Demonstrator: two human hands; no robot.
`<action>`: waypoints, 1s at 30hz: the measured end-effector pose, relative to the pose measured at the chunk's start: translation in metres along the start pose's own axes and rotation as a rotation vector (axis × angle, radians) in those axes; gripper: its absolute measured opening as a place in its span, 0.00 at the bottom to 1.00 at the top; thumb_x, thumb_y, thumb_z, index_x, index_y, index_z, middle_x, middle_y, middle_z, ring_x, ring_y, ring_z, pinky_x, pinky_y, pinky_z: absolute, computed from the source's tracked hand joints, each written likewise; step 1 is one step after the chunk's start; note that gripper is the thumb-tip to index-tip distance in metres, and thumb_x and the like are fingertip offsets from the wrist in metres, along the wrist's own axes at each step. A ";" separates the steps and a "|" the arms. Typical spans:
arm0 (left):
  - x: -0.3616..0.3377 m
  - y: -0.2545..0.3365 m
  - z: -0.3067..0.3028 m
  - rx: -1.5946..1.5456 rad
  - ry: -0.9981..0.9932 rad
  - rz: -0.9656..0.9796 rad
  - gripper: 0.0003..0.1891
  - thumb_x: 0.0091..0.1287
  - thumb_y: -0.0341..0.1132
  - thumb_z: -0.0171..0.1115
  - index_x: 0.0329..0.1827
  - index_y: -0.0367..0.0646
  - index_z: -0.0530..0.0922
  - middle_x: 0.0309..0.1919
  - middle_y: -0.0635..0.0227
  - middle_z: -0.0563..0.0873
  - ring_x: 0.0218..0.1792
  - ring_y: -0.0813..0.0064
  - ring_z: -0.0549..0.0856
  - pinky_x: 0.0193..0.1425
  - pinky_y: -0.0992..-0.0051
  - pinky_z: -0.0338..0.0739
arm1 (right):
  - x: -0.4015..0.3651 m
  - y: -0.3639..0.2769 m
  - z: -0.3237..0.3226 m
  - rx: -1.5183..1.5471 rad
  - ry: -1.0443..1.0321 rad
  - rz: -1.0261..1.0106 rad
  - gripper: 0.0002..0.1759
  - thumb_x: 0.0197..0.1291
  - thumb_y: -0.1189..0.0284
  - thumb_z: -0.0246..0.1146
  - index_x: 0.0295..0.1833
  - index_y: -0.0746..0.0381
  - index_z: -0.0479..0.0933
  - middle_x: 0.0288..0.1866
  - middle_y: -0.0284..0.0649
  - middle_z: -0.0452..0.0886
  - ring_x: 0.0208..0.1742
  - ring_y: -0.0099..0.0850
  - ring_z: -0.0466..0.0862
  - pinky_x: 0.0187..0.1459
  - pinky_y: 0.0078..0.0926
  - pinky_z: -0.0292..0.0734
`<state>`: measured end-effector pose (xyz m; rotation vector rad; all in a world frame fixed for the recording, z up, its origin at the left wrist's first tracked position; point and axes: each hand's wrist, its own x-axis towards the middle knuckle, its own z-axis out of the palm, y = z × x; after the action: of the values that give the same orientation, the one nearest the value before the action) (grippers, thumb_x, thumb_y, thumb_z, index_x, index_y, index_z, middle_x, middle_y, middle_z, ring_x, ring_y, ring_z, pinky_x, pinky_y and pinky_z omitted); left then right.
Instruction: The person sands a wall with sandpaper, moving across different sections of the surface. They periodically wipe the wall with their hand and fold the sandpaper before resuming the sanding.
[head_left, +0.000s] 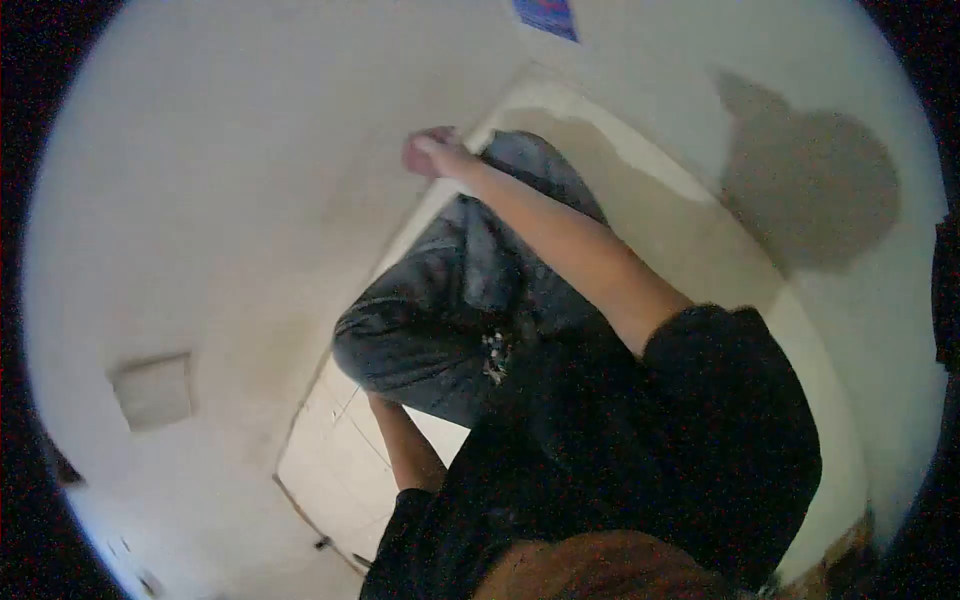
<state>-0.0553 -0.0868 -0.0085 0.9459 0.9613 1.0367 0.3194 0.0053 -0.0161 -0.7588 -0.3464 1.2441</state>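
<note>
My right arm reaches out past my bent legs in grey trousers. At its end, my right hand is closed round a small pinkish-red object, held against or close to the pale wall. The object is too blurred to name. My left forearm runs down beside my other knee, and the knee hides my left hand and its fingers.
A pale ledge lies beyond my right arm, with shadows on it and on the wall behind. A square plate is on the wall at left. Light tiles show below my knee. A blue patch is at the top.
</note>
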 end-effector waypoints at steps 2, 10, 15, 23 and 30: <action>-0.003 -0.005 0.002 0.014 0.001 -0.067 0.23 0.76 0.40 0.50 0.69 0.38 0.69 0.64 0.61 0.77 0.63 0.65 0.76 0.71 0.62 0.70 | 0.086 0.075 -0.030 -0.241 -0.193 -0.192 0.13 0.65 0.64 0.62 0.48 0.61 0.75 0.40 0.37 0.82 0.41 0.30 0.84 0.44 0.33 0.82; -0.040 -0.018 0.007 0.085 0.057 -0.229 0.24 0.76 0.43 0.49 0.69 0.38 0.70 0.64 0.60 0.78 0.63 0.64 0.77 0.70 0.62 0.71 | 0.022 0.030 -0.019 -0.500 -0.011 -0.270 0.15 0.68 0.63 0.55 0.29 0.58 0.71 0.24 0.29 0.73 0.34 0.24 0.76 0.41 0.29 0.73; -0.043 -0.014 0.010 0.115 0.078 -0.293 0.24 0.76 0.44 0.48 0.69 0.38 0.70 0.64 0.59 0.78 0.63 0.63 0.77 0.70 0.61 0.71 | 0.023 0.040 -0.024 -0.468 -0.061 -0.294 0.16 0.71 0.58 0.48 0.43 0.59 0.73 0.30 0.39 0.80 0.34 0.36 0.82 0.40 0.36 0.76; -0.036 -0.008 0.003 0.101 0.169 -0.308 0.25 0.76 0.47 0.47 0.68 0.39 0.70 0.64 0.59 0.78 0.63 0.62 0.77 0.69 0.61 0.71 | 0.015 0.043 -0.047 -0.203 -0.236 -0.417 0.11 0.70 0.64 0.47 0.36 0.58 0.68 0.27 0.34 0.73 0.30 0.30 0.75 0.37 0.32 0.73; -0.035 -0.016 -0.012 -0.006 0.204 -0.231 0.26 0.77 0.49 0.46 0.68 0.39 0.70 0.64 0.58 0.78 0.62 0.61 0.77 0.69 0.60 0.72 | -0.017 -0.031 -0.009 -0.175 -0.103 -0.202 0.09 0.69 0.68 0.52 0.37 0.59 0.72 0.33 0.31 0.74 0.34 0.23 0.73 0.40 0.24 0.71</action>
<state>-0.0704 -0.1222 -0.0203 0.7128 1.2059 0.9507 0.3417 -0.0176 0.0017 -0.7899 -0.6075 1.0734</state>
